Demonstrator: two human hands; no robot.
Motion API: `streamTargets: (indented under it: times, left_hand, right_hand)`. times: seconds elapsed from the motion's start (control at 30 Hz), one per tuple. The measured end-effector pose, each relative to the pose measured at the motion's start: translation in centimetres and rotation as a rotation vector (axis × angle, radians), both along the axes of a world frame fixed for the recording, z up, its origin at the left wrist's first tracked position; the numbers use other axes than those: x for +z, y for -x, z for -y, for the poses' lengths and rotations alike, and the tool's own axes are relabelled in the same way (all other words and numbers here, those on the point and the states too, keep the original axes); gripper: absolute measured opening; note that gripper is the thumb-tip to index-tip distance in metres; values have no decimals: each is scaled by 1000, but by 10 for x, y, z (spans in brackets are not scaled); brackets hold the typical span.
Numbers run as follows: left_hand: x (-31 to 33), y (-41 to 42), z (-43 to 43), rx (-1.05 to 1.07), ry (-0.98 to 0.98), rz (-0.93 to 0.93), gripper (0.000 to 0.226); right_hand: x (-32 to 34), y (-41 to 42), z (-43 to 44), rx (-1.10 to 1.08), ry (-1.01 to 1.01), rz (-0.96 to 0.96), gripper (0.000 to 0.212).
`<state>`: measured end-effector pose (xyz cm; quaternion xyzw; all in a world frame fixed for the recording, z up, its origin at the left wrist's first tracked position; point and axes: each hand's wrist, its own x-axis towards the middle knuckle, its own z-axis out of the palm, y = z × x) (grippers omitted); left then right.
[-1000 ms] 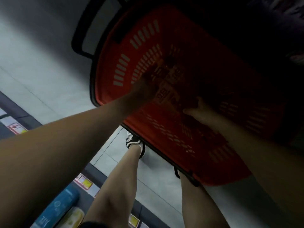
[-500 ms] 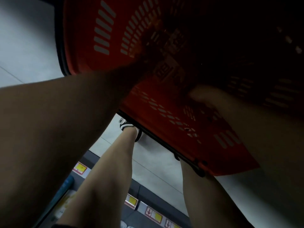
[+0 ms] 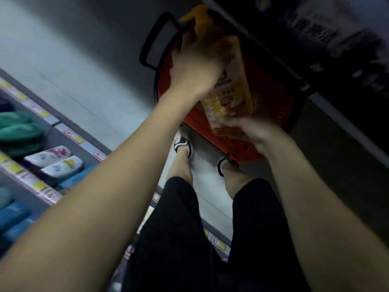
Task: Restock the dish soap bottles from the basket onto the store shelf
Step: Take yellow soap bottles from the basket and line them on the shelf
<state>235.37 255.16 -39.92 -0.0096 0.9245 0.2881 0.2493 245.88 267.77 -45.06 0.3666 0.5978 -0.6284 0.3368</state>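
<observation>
A yellow-orange dish soap bottle [image 3: 229, 95] with a pump top is up in the air above the red basket [image 3: 271, 114], which stands on the floor. My left hand [image 3: 195, 62] grips the bottle's upper part near the pump. My right hand [image 3: 250, 131] holds its bottom end. The label faces me. What else lies inside the basket is hidden behind the bottle and my hands.
Store shelves [image 3: 69, 133] with price tags run along the left, holding green [image 3: 19, 127], white [image 3: 56, 163] and blue packs [image 3: 12, 218]. A dark shelf unit [image 3: 336, 49] fills the upper right. The basket's black handle [image 3: 153, 39] sticks out over the grey floor. My legs and shoes [image 3: 183, 144] are below.
Both hands were down inside the basket; now they have lifted a yellow-orange bottle out and hold it above the basket. The view has pulled back and the shelves show at left.
</observation>
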Motion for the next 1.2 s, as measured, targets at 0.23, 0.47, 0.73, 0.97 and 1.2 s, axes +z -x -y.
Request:
streamTargets:
  times: [0.23, 0.47, 0.73, 0.97, 1.2]
  left_hand:
    - [220, 6, 39, 116, -208, -446, 50]
    - [370, 4, 102, 472, -798, -528, 57]
    - [435, -30, 196, 416, -936, -265, 75]
    - [483, -32, 314, 560, -941, -629, 84]
    - [501, -25, 412, 656, -917, -729, 94]
  right_hand:
    - [206, 46, 13, 59, 179, -358, 72]
    - [352, 81, 49, 181, 343, -646, 78]
    - [460, 123, 140, 489, 344, -895, 85]
    - [523, 146, 283, 649, 415, -1015, 73]
    - [551, 165, 392, 745, 453, -1054, 64]
